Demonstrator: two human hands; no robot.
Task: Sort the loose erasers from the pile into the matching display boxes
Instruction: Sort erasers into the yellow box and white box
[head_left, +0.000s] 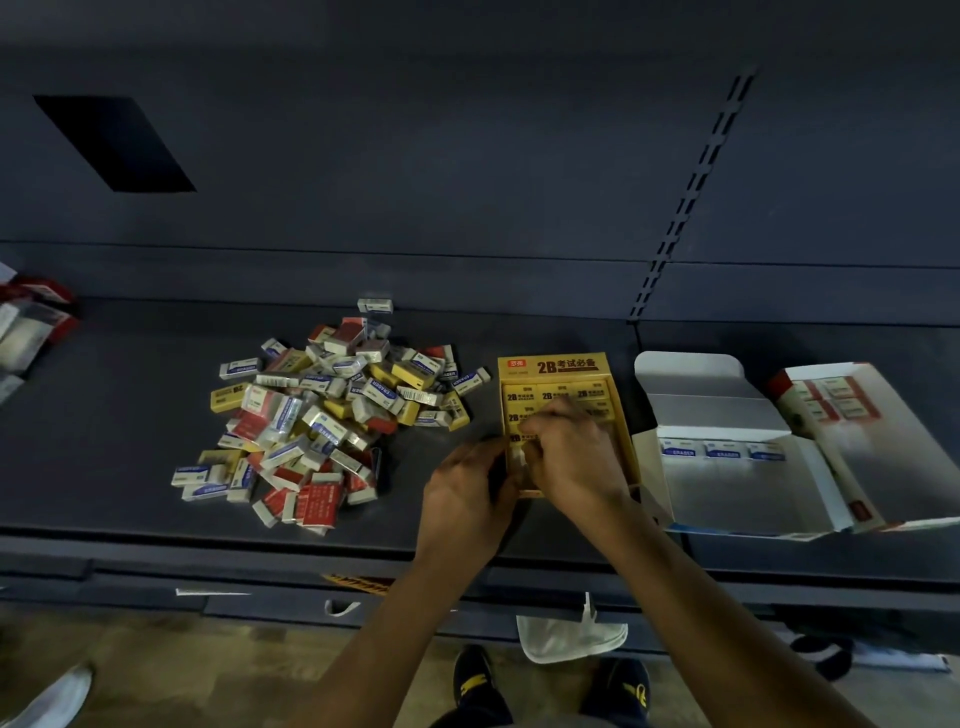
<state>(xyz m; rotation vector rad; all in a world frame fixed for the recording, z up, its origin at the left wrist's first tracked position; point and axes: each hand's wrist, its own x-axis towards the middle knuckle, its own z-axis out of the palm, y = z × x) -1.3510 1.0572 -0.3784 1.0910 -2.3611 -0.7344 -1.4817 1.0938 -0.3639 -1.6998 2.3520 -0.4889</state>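
Hands blurred over yellow box (550, 366) front: left hand (467, 486), right hand (574, 457); cannot tell either grip clamped or apart.

Yellow box (550, 368) header reads "2B 考试必备", yellow erasers (519, 396) inside read "2B"; white erasers (678, 451) in white box (727, 483) read "ERASER"; pile (322, 415) shows "ERASER" and "2B".

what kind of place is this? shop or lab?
Probably a stationery shop's shelving aisle. A dark metal shelf with a slotted upright behind it, a printed yellow 2B display box and a white display box holding erasers, and a pile of packaged erasers waiting to be sorted.
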